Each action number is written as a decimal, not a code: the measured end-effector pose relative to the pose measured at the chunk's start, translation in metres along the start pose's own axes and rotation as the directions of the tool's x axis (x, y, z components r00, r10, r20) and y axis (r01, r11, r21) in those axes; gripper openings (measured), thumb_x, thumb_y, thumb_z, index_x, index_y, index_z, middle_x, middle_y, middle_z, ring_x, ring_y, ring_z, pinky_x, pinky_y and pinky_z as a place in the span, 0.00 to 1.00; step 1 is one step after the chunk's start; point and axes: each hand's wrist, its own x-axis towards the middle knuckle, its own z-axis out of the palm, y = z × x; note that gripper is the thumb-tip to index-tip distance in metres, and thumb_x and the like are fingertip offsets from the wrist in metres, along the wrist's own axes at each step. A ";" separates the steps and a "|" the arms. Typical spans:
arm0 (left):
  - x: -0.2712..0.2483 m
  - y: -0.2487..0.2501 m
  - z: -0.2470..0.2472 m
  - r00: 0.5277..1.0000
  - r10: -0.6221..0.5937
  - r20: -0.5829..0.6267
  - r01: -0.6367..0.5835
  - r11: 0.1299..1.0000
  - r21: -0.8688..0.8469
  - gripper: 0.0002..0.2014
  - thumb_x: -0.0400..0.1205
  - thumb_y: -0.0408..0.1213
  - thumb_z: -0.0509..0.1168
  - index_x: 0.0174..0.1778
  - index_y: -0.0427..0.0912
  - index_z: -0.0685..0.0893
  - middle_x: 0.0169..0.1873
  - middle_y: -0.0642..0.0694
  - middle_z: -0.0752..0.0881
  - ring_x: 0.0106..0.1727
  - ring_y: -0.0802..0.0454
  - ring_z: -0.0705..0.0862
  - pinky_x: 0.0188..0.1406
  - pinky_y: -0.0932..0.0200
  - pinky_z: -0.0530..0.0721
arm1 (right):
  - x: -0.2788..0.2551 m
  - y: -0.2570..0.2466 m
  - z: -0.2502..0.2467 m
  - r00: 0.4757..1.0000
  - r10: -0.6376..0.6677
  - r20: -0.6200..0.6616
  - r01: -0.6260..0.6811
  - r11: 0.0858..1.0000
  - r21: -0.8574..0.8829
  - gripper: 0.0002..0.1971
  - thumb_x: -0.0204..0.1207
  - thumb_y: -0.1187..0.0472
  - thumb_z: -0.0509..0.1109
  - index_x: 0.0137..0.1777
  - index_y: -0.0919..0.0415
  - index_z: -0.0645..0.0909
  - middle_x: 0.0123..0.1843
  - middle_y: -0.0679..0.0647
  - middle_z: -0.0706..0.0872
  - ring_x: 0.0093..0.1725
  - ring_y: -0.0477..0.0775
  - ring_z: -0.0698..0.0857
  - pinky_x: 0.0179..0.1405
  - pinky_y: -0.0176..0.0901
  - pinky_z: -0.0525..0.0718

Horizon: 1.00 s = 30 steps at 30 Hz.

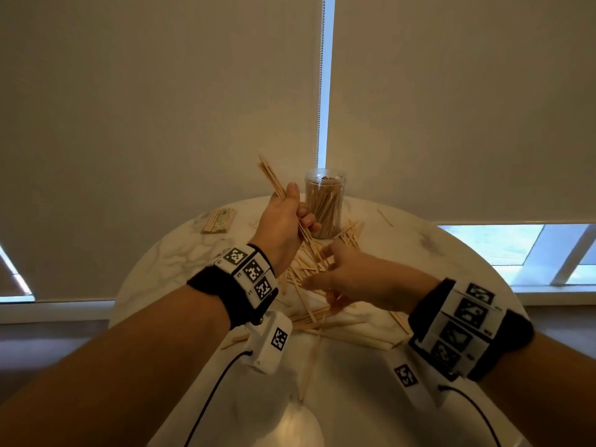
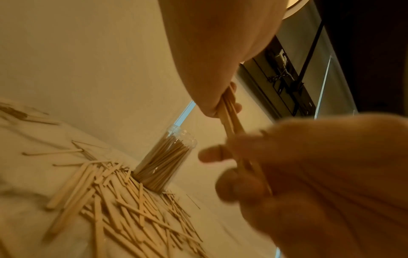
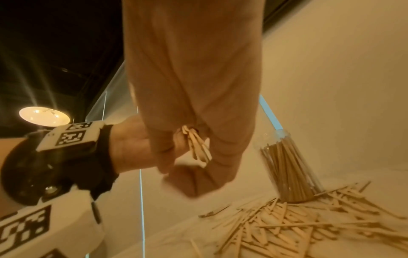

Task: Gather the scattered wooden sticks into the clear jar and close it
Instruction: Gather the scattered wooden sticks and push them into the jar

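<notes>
The clear jar (image 1: 325, 201) (image 2: 163, 164) (image 3: 287, 171) stands open at the back of the round marble table (image 1: 180, 262), packed with upright sticks. Loose wooden sticks (image 1: 309, 317) (image 2: 123, 200) (image 3: 287, 227) lie heaped in front of it. My left hand (image 1: 285, 214) (image 2: 223, 106) is raised beside the jar and grips a slanted bundle of sticks (image 1: 271, 175). My right hand (image 1: 325, 269) (image 3: 183, 174) is blurred, just below it and above the heap. Its fingers curl round the bundle's lower end (image 3: 196, 146). No lid is in view.
A wrapped packet of sticks (image 1: 219, 221) lies at the table's back left. Single stray sticks (image 1: 306, 375) reach toward the near edge. Roller blinds with a bead chain (image 1: 321, 91) hang close behind the table. Wrist-camera cables trail under both forearms.
</notes>
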 end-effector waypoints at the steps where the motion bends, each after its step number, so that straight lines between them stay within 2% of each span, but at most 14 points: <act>1: -0.001 -0.003 0.002 1.000 -0.007 -0.004 0.007 1.000 -0.004 0.09 0.92 0.44 0.55 0.50 0.42 0.69 0.27 0.50 0.70 0.26 0.55 0.71 0.32 0.54 0.80 | 0.004 0.000 0.002 0.999 -0.034 -0.042 0.036 0.998 0.052 0.25 0.75 0.55 0.78 0.67 0.57 0.71 0.46 0.61 0.84 0.36 0.53 0.82 0.39 0.45 0.86; 4: -0.006 -0.009 0.007 1.000 -0.028 0.000 0.028 0.998 0.056 0.12 0.91 0.45 0.57 0.47 0.41 0.72 0.29 0.48 0.73 0.28 0.53 0.75 0.34 0.54 0.80 | 0.010 -0.009 0.003 0.970 -0.157 -0.187 0.162 0.987 0.011 0.13 0.76 0.55 0.73 0.56 0.62 0.81 0.36 0.56 0.78 0.31 0.50 0.75 0.30 0.44 0.77; 6: -0.010 -0.010 0.009 1.000 -0.017 0.016 0.014 0.991 0.131 0.14 0.91 0.45 0.57 0.45 0.39 0.77 0.30 0.47 0.78 0.30 0.53 0.78 0.32 0.58 0.82 | 0.011 -0.015 0.000 0.943 -0.211 -0.256 0.192 0.977 -0.097 0.11 0.79 0.54 0.70 0.51 0.63 0.83 0.33 0.54 0.79 0.29 0.49 0.76 0.28 0.43 0.77; 8: -0.014 -0.010 0.010 0.999 -0.012 0.033 0.006 0.982 0.187 0.18 0.91 0.47 0.55 0.50 0.37 0.82 0.35 0.46 0.84 0.32 0.54 0.83 0.30 0.62 0.84 | 0.011 -0.018 -0.004 0.911 -0.287 -0.294 0.229 0.949 -0.216 0.10 0.81 0.54 0.67 0.51 0.61 0.82 0.35 0.54 0.82 0.29 0.48 0.78 0.30 0.43 0.78; 10: -0.018 -0.010 0.014 0.998 -0.042 0.041 0.032 0.974 0.225 0.19 0.91 0.48 0.55 0.57 0.37 0.84 0.42 0.47 0.88 0.38 0.56 0.86 0.34 0.63 0.85 | 0.009 -0.018 -0.008 0.868 -0.377 -0.324 0.268 0.904 -0.334 0.09 0.83 0.53 0.64 0.57 0.56 0.79 0.40 0.52 0.87 0.33 0.48 0.84 0.35 0.45 0.84; 11: -0.019 -0.010 0.016 0.997 -0.058 0.045 0.045 0.969 0.241 0.20 0.91 0.48 0.55 0.60 0.37 0.84 0.46 0.46 0.89 0.43 0.56 0.87 0.40 0.61 0.84 | 0.010 -0.017 -0.010 0.859 -0.401 -0.319 0.269 0.882 -0.386 0.12 0.84 0.52 0.61 0.64 0.52 0.76 0.43 0.51 0.88 0.38 0.49 0.87 0.40 0.48 0.87; 14: -0.020 -0.011 0.015 0.990 -0.115 0.086 0.088 0.959 0.270 0.19 0.91 0.47 0.56 0.67 0.36 0.80 0.51 0.46 0.87 0.53 0.53 0.85 0.51 0.58 0.83 | 0.013 -0.012 -0.013 0.879 -0.428 -0.211 0.282 0.823 -0.494 0.23 0.88 0.51 0.53 0.81 0.53 0.62 0.54 0.56 0.89 0.49 0.55 0.88 0.53 0.57 0.88; 16: -0.020 -0.009 0.012 0.980 -0.145 0.139 0.097 0.947 0.306 0.18 0.89 0.47 0.60 0.67 0.36 0.79 0.49 0.47 0.86 0.54 0.49 0.84 0.53 0.52 0.83 | 0.014 -0.006 -0.016 0.884 -0.437 -0.168 0.281 0.781 -0.558 0.24 0.89 0.51 0.50 0.83 0.54 0.60 0.57 0.57 0.88 0.51 0.56 0.88 0.55 0.57 0.88; 17: -0.018 -0.006 0.010 0.983 -0.126 0.136 0.079 0.948 0.309 0.18 0.87 0.47 0.64 0.65 0.37 0.78 0.47 0.46 0.85 0.52 0.48 0.84 0.53 0.50 0.83 | 0.013 -0.003 -0.018 0.889 -0.429 -0.163 0.261 0.764 -0.590 0.21 0.89 0.50 0.50 0.79 0.55 0.64 0.55 0.56 0.88 0.50 0.55 0.88 0.54 0.56 0.87; 19: -0.010 0.007 0.003 0.998 -0.058 0.041 0.044 0.961 0.275 0.19 0.83 0.51 0.69 0.63 0.42 0.76 0.47 0.46 0.84 0.48 0.48 0.85 0.52 0.47 0.85 | 0.008 0.002 -0.022 0.916 -0.370 -0.157 0.192 0.746 -0.638 0.16 0.90 0.49 0.49 0.67 0.55 0.72 0.48 0.54 0.86 0.45 0.55 0.86 0.50 0.56 0.86; 21: 0.001 0.022 -0.005 0.997 -0.041 -0.059 0.054 0.971 0.233 0.25 0.81 0.57 0.68 0.68 0.47 0.75 0.55 0.44 0.85 0.52 0.47 0.87 0.55 0.44 0.87 | 0.003 0.005 -0.022 0.938 -0.322 -0.126 0.156 0.718 -0.678 0.14 0.90 0.49 0.49 0.60 0.55 0.73 0.43 0.53 0.84 0.42 0.55 0.83 0.44 0.52 0.84; 23: 0.006 0.030 -0.011 0.992 -0.123 -0.022 0.125 0.957 0.262 0.24 0.83 0.57 0.65 0.69 0.45 0.77 0.58 0.41 0.87 0.53 0.46 0.89 0.55 0.44 0.87 | 0.002 0.005 -0.021 0.936 -0.334 -0.111 0.154 0.673 -0.723 0.14 0.90 0.49 0.51 0.56 0.56 0.73 0.41 0.52 0.82 0.38 0.52 0.81 0.37 0.46 0.79; 27: 0.000 0.017 -0.010 0.977 -0.198 0.086 0.125 0.845 0.520 0.14 0.88 0.40 0.61 0.62 0.33 0.83 0.52 0.34 0.91 0.47 0.42 0.92 0.44 0.50 0.91 | 0.008 0.001 -0.023 0.921 -0.369 -0.126 0.140 0.615 -0.776 0.16 0.87 0.47 0.58 0.50 0.56 0.81 0.37 0.51 0.84 0.35 0.51 0.83 0.33 0.41 0.79; 30: -0.005 0.009 -0.014 0.954 -0.269 0.128 0.118 0.735 0.668 0.18 0.87 0.46 0.64 0.55 0.33 0.88 0.47 0.37 0.93 0.44 0.44 0.93 0.41 0.53 0.92 | 0.009 0.001 -0.028 0.937 -0.318 -0.145 0.077 0.593 -0.802 0.20 0.82 0.41 0.64 0.50 0.57 0.86 0.36 0.50 0.85 0.35 0.51 0.83 0.34 0.42 0.80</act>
